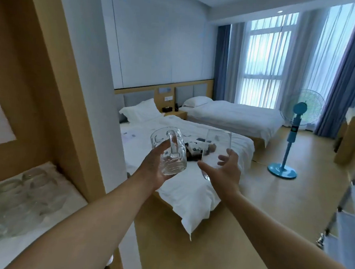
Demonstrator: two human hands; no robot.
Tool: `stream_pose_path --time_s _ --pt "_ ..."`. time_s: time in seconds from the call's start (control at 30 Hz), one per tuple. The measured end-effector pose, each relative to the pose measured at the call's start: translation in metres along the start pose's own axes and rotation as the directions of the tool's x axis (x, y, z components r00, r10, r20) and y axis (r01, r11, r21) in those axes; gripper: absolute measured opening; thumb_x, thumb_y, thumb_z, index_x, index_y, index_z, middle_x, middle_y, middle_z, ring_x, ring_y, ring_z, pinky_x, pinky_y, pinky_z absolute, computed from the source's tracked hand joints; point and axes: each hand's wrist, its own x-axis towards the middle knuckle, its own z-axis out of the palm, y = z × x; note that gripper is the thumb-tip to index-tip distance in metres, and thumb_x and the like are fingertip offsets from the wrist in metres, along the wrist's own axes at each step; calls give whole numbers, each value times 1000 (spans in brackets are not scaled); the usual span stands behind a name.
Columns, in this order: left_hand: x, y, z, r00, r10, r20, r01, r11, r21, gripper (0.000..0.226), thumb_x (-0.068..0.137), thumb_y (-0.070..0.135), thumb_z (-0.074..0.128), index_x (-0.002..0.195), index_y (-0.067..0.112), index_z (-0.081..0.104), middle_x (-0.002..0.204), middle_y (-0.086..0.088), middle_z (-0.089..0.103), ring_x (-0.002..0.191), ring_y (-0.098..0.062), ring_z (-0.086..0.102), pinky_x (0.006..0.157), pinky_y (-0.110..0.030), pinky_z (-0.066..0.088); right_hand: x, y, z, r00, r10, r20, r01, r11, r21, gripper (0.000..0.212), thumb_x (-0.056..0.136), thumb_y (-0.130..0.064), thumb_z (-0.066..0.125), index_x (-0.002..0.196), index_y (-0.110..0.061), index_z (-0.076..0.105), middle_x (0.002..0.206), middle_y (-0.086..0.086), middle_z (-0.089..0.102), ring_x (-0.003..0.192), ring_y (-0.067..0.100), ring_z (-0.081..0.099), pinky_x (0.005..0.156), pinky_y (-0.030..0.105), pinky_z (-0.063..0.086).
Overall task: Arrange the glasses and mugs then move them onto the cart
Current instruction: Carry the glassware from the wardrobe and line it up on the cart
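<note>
Bedroom: one mug (pixel 169 152), one glass (pixel 216 153).

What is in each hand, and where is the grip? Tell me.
The left hand grips a glass mug round its lower body, handle free. The right hand holds a plain tall glass near its base.

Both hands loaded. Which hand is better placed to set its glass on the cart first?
Right, probably. The right hand holds the tumbler on the side where the cart shows at the frame's right edge. The left hand, gripping the mug, would have to cross over.
</note>
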Motion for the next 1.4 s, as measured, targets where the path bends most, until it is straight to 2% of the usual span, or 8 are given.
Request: stream_pose_path --time_s 0.17,0.3,0.5,0.73,0.93,1.1,1.17,1.4 --pt "34 -34 44 994 -75 75 67 993 102 50 79 37 78 121 11 69 123 -21 69 110 -36 67 105 -53 50 26 32 -39 994 72 -76 -72 997 -5 104 63 -42 94 146 -17 35 121 0 57 106 18 58 93 38 52" --pt "73 -56 75 992 -71 107 42 966 256 64 64 34 88 122 16 68 113 -15 74 101 -34 72 84 -47 61 48 57 -65 983 114 -146 -119 993 -26 105 64 -42 93 147 -18 33 119 -5 53 108 19 59 96 42 53" --pt "137 -97 124 960 -165 226 91 949 302 76 49 34 93 118 12 70 116 -15 74 107 -37 71 99 -56 54 82 88 -104 948 150 -279 -186 977 -107 101 65 -29 93 146 -18 34 121 3 56 98 15 57 94 38 51" --pt "229 -136 198 815 -349 463 174 909 379 104 46 33 99 137 5 59 126 -17 66 106 -34 68 99 -49 54 144 118 -142 868 139 -476 -235 961 -147 102 66 -40 92 146 -19 33 121 1 54 108 18 54 95 40 50" --pt "286 -169 253 705 -411 578 185 894 409 84 52 29 93 128 8 65 122 -21 70 107 -37 70 98 -53 54 182 149 -170 780 172 -601 -328 931 -159 103 69 -44 90 149 -22 28 126 2 53 114 21 55 98 41 50" --pt "320 -195 291 609 -491 622 225 860 458 87 51 25 89 131 7 61 117 -19 71 98 -32 70 99 -55 53 198 168 -188 703 225 -674 -416 899 -134 104 69 -41 91 150 -19 29 128 5 53 116 21 54 100 46 50" --pt "330 -206 305 567 -534 627 258 838 480 88 49 27 90 131 8 61 129 -23 65 103 -33 65 103 -58 50 206 177 -198 678 240 -694 -455 880 -140 104 68 -40 91 149 -20 30 125 4 53 113 21 54 98 46 51" --pt "370 -250 362 507 -595 624 265 796 543 104 34 31 99 129 7 63 131 -22 64 109 -36 66 98 -56 54 254 208 -235 634 234 -737 -483 864 -141 99 70 -35 91 148 -20 32 123 3 52 111 21 53 97 41 51"
